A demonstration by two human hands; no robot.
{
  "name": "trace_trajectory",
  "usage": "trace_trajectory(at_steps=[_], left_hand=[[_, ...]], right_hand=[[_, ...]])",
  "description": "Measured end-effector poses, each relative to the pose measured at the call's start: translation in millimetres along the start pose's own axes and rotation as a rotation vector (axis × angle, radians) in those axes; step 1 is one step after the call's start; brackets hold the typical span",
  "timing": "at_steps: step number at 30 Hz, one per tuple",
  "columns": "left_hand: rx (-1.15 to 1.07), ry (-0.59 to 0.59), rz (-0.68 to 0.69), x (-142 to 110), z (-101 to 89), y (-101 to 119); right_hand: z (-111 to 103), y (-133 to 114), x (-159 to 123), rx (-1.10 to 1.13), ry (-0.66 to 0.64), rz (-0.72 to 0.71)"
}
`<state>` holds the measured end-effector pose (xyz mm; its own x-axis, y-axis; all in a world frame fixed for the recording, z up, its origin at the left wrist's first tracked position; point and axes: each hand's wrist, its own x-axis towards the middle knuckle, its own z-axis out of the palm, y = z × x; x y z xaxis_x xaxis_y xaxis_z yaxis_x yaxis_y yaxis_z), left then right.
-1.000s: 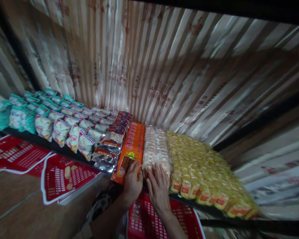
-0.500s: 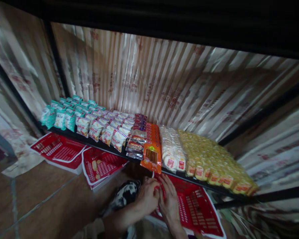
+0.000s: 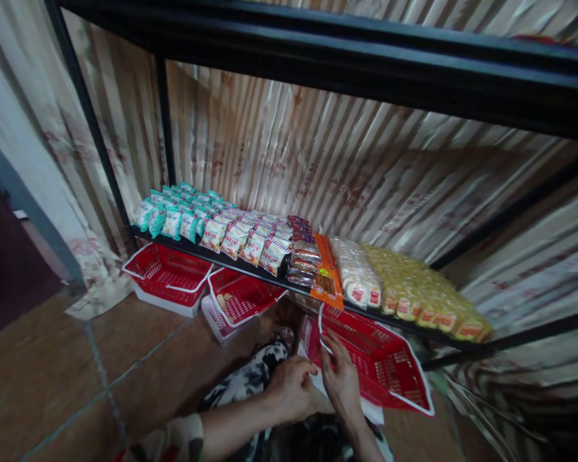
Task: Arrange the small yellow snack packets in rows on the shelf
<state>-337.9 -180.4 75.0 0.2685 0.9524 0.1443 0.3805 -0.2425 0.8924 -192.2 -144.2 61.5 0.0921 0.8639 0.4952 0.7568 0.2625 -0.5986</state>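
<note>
My left hand is low in front of the shelf, loosely curved, its thumb apart from the fingers and no object visible in it. My right hand has its fingers stretched and spread, close to the left end of a red plastic basket with a white rim. I cannot tell whether the fingertips touch that rim. An orange packet lies just above the hands, its front end hanging over the edge of the black shelf.
Turquoise packets, white packets, dark red packets, white-wrapped rolls and yellow-wrapped cakes line the shelf. Below stand a red basket and another holding several pale pieces. A black upper shelf hangs overhead.
My hands were close together over something red by the orange packet; now they are lower and apart, the right one opened out. The view has shifted, showing more of the upper shelf.
</note>
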Motion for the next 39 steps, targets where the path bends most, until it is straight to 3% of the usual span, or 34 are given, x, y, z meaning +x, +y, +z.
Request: trace_trajectory(at_steps=[3, 7, 13, 21, 25, 31, 39], left_hand=[[0.006, -0.008, 0.001, -23.4, -12.1, -11.0], [0.039, -0.055, 0.014, -47.3, -42.6, -14.0], [0.057, 0.019, 0.044, -68.2, -101.0, -31.4], [0.016, 0.053, -0.09, -75.3, -196.0, -53.0], [-0.088, 0.13, -0.205, -75.2, -234.7, -78.6], [-0.173, 0.141, -0.293, -70.8, -278.2, -105.5], [-0.138, 0.166, -0.331, -69.9, -324.7, -115.5]], right_hand=[[11.1, -8.6, -15.8, 0.011, 0.036, 0.003], [25.6, -26.2, -26.0, 0.042, 0.082, 0.024], [55.8, -81.1, -14.9, 0.13, 0.088, 0.006], [105.8, -182.4, 26.6, 0.252, -0.028, -0.01], [130.7, -230.4, 63.2, 0.319, -0.081, -0.066], [159.2, -288.9, 99.8, 0.572, -0.189, -0.081], [179.6, -333.5, 127.6, 0.708, -0.263, -0.074]])
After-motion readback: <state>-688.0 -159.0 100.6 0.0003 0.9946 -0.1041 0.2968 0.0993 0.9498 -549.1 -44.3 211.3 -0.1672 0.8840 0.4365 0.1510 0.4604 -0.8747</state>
